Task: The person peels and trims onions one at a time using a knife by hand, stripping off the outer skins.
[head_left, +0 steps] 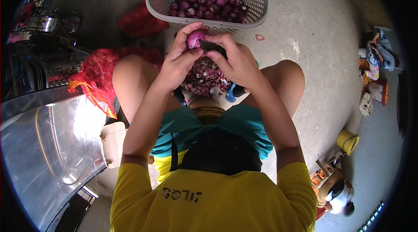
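Observation:
My left hand (177,60) is closed around a purple-red onion (196,39), its fingers along the left side and thumb underneath. Part of the onion's surface looks pale and shiny. My right hand (233,58) meets the onion from the right, index fingertip against it. Between that hand's thumb and index finger sits a dark, narrow, knife-like tool (213,48), mostly hidden by the fingers. Below both hands, a heap of onion skins and scraps (206,77) lies on the floor between my feet. A grey perforated basket (209,25) holding many onions (209,8) stands just beyond my hands.
Red mesh sacks (100,73) lie by my left knee, with another red sack (141,21) behind. A clear plastic-like panel (52,158) is at lower left. On the right are a yellow bucket (347,141) and two other people (375,55), (339,195) farther off.

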A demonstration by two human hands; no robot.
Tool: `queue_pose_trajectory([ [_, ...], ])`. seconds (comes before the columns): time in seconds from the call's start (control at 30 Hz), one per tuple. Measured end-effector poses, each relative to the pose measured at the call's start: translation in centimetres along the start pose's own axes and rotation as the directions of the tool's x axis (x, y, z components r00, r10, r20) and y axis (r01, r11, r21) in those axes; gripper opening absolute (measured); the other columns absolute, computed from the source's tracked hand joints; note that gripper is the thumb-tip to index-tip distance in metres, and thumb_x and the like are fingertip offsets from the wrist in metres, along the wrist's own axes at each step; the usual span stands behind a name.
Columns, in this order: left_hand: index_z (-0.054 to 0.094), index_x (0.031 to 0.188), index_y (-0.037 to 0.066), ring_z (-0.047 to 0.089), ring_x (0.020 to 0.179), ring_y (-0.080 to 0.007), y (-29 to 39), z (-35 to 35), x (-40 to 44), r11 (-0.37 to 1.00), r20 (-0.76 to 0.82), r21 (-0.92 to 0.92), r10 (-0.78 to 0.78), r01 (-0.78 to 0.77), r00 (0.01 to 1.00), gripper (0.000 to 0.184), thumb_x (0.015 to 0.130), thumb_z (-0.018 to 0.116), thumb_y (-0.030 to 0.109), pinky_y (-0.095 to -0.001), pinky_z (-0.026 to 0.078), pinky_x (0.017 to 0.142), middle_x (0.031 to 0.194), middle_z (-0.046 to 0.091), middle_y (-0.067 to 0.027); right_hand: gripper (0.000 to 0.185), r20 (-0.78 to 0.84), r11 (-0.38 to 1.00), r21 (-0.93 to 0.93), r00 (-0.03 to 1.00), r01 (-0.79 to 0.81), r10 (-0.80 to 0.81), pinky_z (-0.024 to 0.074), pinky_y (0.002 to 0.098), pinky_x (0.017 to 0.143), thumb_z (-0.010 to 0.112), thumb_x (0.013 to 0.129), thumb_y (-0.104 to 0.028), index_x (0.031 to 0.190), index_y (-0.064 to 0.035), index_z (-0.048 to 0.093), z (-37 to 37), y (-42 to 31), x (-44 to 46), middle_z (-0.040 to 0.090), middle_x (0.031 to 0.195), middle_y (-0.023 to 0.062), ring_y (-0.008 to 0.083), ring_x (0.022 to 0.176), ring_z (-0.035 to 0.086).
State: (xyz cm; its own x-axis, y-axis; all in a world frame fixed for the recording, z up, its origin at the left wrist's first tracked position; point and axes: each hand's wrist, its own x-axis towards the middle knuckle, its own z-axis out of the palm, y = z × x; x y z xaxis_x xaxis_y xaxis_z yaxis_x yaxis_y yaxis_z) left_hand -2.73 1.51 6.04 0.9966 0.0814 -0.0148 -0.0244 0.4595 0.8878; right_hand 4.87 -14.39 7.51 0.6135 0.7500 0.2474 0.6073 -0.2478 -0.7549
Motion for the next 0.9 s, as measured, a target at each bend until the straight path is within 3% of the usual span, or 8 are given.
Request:
queue_pose_trajectory([
  [0.07,0.030,0.135,0.005,0.041,0.120,-0.0186,-0.2,-0.3,0.0,0.997,0.012,0.080,0.015,-0.016,1.000,0.054,0.083,0.043,-0.005,-0.0334,0.032,0.101,0.132,0.040,-0.0098,0.029,-0.008,1.000,0.021,1.000,0.002,-0.002,0.0496,0.0411,0.074,0.054,0.089,-0.026,0.110,-0.0056,0.050,0.4,0.3,0.0,0.064,0.102,0.0128,0.0332,0.091,0.061],
  [0.17,0.031,0.134,0.005,0.042,0.115,-0.0145,-0.5,-0.4,-0.1,0.998,0.010,0.046,0.033,-0.033,0.999,0.052,0.085,0.043,-0.005,-0.0273,0.036,0.096,0.130,0.040,-0.0074,0.026,-0.037,0.999,0.051,0.999,0.017,-0.015,0.0497,0.0404,0.075,0.055,0.089,-0.024,0.107,-0.0048,0.051,0.8,0.5,0.1,0.064,0.102,0.0128,0.0328,0.091,0.062],
  [0.5,0.032,0.132,0.005,0.042,0.115,-0.0142,-1.0,0.7,0.1,0.986,-0.070,-0.009,0.164,-0.165,0.984,0.049,0.085,0.042,-0.006,-0.0277,0.035,0.096,0.133,0.038,-0.0073,0.019,-0.268,0.963,0.262,0.963,0.070,0.003,0.0505,0.0348,0.076,0.059,0.087,-0.015,0.100,-0.0008,0.058,2.5,0.5,0.2,0.065,0.097,0.0137,0.0297,0.089,0.064],
  [0.77,0.032,0.130,0.005,0.041,0.117,-0.0151,-0.8,1.1,0.2,0.967,-0.067,-0.165,0.188,-0.197,0.980,0.049,0.084,0.044,-0.007,-0.0297,0.035,0.098,0.135,0.036,-0.0086,0.017,-0.359,0.962,0.257,0.933,0.090,0.009,0.0504,0.0335,0.078,0.060,0.086,-0.012,0.098,0.0004,0.059,3.5,0.0,0.4,0.066,0.096,0.0144,0.0286,0.090,0.065],
  [0.9,0.031,0.129,0.005,0.039,0.120,-0.0163,-1.5,1.0,0.2,0.965,-0.081,-0.080,0.245,-0.251,0.966,0.048,0.084,0.044,-0.007,-0.0308,0.032,0.101,0.135,0.035,-0.0100,0.020,-0.420,0.949,0.304,0.906,0.090,0.049,0.0493,0.0330,0.080,0.059,0.087,-0.013,0.101,0.0013,0.057,4.2,-0.1,0.3,0.065,0.098,0.0161,0.0271,0.093,0.065],
])
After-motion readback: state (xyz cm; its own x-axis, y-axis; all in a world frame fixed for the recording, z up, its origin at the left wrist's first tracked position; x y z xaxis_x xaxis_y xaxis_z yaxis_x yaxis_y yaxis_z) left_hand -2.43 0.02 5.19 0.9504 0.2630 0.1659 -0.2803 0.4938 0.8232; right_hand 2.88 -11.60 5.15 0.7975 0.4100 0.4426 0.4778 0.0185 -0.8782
